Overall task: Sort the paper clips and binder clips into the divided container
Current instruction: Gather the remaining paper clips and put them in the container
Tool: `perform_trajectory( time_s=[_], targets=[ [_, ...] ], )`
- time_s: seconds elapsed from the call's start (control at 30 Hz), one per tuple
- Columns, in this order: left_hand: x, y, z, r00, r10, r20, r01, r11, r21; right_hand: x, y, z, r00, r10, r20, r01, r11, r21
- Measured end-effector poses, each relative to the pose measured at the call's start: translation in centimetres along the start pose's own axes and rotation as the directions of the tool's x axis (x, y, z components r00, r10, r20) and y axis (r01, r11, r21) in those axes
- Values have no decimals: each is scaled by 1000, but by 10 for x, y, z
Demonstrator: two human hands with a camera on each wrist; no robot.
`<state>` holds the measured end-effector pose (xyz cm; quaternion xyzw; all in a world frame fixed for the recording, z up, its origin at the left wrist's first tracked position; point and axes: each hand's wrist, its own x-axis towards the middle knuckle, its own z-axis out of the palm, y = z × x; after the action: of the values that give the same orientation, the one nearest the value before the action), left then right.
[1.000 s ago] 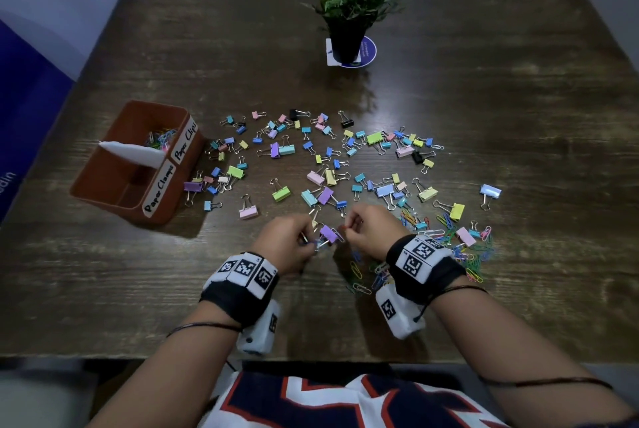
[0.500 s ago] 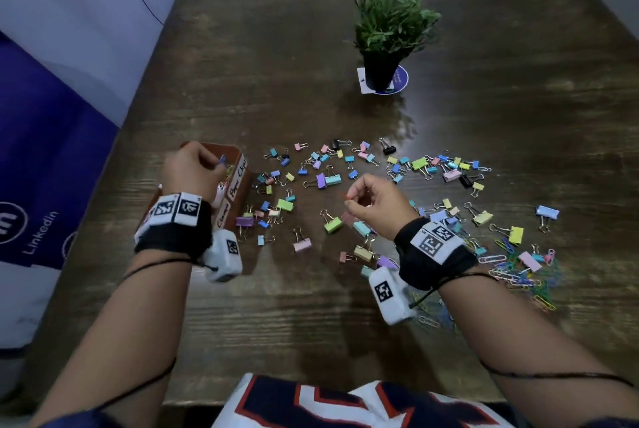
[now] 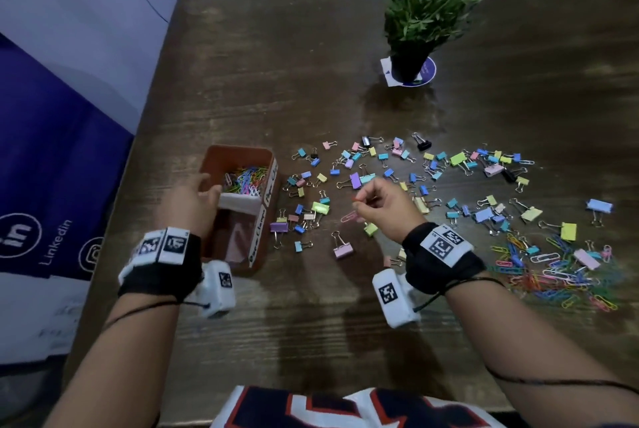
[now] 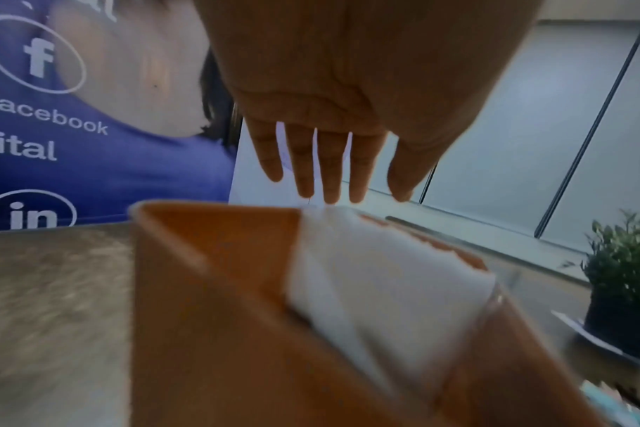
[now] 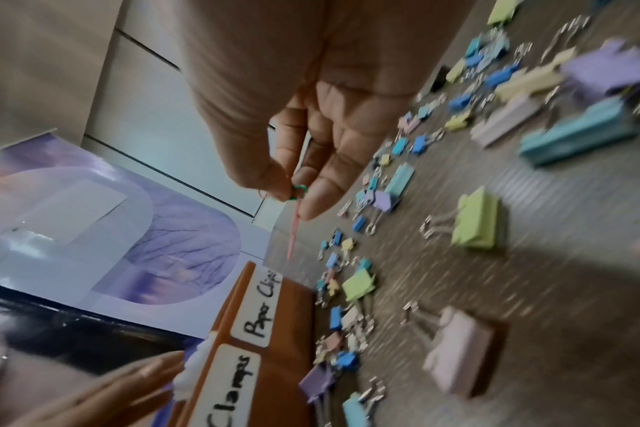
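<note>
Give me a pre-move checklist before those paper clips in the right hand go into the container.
1. Right hand grips paper clips: ok, a green one and a pink one pinched at the fingertips.
2. Target compartment found: ok, the far half of the divided container already holds paper clips, and its label reads "Paper Clips".
3. Left hand clear of the drop path: not ok, its open fingers hang over the white divider.
4. Right hand above the compartment: not ok, it hangs over the scattered binder clips, right of the container.
5. Near "Clamps" half free of stray paper clips: cannot tell, it is too dark.
</note>
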<state>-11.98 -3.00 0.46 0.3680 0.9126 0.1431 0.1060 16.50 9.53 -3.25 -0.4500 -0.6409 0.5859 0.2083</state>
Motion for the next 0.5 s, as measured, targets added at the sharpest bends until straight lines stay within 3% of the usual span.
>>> perform_trajectory(
  time_s=[0.17,0.27,0.43,0.5],
  targets=[
    [-24,-32,37,997,58,-52,-61,996,-57,18,-29,54,997,42,58,-55,967,247],
    [-36,-35,50,988,97,-118,-96,995,14,36,-47,86,995,86,40,-95,931,354],
    [-37,-34,54,988,79,-135,-73,996,47,59,-71,132,996,65,-57,-38,921,388],
    [-37,-35,55,985,90,-147,-84,995,50,69,-74,151,993,32,-115,0,963,268]
  ],
)
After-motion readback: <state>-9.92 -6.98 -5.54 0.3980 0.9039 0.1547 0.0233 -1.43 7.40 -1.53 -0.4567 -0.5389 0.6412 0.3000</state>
